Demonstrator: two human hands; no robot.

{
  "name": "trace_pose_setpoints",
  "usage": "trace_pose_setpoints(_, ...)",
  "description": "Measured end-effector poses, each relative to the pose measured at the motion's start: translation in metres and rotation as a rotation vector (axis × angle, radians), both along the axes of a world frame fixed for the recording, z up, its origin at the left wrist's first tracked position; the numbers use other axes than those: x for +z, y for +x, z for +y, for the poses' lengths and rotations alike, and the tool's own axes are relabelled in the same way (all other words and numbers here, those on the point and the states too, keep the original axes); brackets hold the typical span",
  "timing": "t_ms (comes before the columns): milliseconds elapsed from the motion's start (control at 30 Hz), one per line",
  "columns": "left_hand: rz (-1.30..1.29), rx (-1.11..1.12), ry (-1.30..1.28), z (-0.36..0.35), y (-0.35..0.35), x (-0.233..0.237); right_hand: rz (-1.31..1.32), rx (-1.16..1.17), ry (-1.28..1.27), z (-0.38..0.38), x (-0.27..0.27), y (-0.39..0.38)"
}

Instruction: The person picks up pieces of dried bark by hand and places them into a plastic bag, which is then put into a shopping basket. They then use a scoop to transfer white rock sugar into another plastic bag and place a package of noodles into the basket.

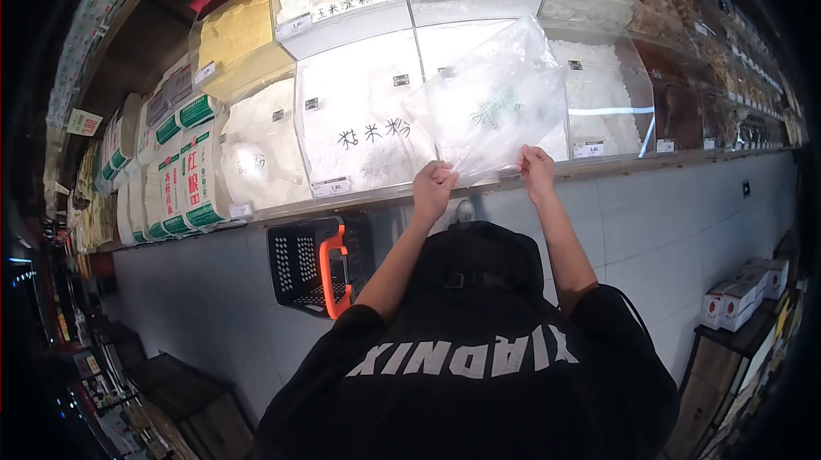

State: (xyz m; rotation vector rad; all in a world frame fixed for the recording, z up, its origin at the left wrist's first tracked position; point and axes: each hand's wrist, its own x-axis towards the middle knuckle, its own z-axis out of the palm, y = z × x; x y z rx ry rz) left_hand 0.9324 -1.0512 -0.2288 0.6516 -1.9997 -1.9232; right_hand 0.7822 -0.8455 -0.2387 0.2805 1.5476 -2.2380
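I see both hands raised in front of the bulk flour bins [359, 131]. The left hand [434, 188] and the right hand [537, 171] each pinch the lower edge of a clear plastic bag [496, 105]. A black shopping basket [299, 268] with an orange handle hangs beside the left arm.

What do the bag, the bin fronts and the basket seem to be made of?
Bag: thin clear plastic film, glossy; it crinkles and the bins show through it.
Bin fronts: rigid clear plastic, perhaps acrylic; white powder shows behind, and glare streaks the surface.
Basket: black moulded plastic, matt, with a perforated wall; the handle looks like orange plastic.
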Motion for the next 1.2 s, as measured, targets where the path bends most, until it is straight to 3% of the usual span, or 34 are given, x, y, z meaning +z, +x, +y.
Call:
trace_pose_setpoints(467, -0.004, -0.004, 0.227, 0.059, 0.092, -0.009, -0.010, 0.112, 0.108, 0.046, 0.000, 0.067)
trace_pose_setpoints(733, -0.158, 0.007, 0.277, 0.070, 0.142, -0.002, -0.127, 0.135, 0.151, 0.063, -0.014, 0.116)
trace_pose_setpoints(833, -0.189, 0.160, 0.335, 0.079, 0.151, -0.015, -0.123, 0.366, 0.136, 0.065, -0.003, 0.143)
trace_pose_setpoints(900, -0.194, 0.210, 0.426, 0.084, 0.155, -0.027, -0.110, 0.541, 0.092, 0.065, 0.012, 0.167)
trace_pose_setpoints(967, 0.041, 0.109, 0.961, 0.081, 0.149, -0.031, -0.072, 0.645, 0.058, 0.073, 0.030, 0.161)
trace_pose_setpoints(1033, 0.035, 0.179, 0.987, 0.095, 0.132, -0.031, 0.196, 0.908, 0.106, 0.089, 0.044, 0.146)
trace_pose_setpoints(1100, 0.006, 0.500, 1.145, 0.122, 0.113, -0.018, 0.222, 0.938, 0.109, 0.120, 0.057, 0.120)
trace_pose_setpoints(1167, 0.040, 0.460, 1.183, 0.140, 0.108, -0.039, 0.008, 0.809, -0.138, 0.144, 0.073, 0.097)
trace_pose_setpoints(1200, 0.061, 0.418, 1.220, 0.148, 0.110, -0.059, 0.015, 0.815, -0.140, 0.154, 0.079, 0.089)
